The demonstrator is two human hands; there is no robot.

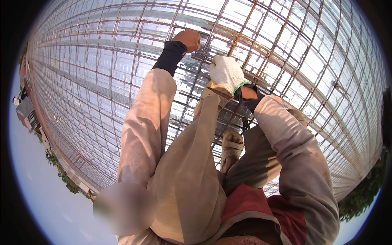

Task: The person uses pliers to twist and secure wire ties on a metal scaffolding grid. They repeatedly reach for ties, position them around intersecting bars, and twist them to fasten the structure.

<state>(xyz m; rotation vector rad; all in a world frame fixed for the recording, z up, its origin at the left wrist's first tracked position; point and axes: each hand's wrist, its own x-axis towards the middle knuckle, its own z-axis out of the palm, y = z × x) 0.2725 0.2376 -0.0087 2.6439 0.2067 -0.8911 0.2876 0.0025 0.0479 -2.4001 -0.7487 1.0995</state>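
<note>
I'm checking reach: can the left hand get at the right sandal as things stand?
Probably not directly: the left hand is over the rebar mesh, and the bent left leg lies between it and the right sandal.

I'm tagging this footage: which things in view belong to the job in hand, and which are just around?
Seemingly the job's:
steel bars, at the bare left hand
white glove, on the right hand; any grip hidden
shiny sheeting under the bars

Just around:
building, left rim
trees, lower right rim

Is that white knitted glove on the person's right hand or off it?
On. The white knitted glove covers the right hand, with its green-edged cuff sitting by the wrist.
</note>
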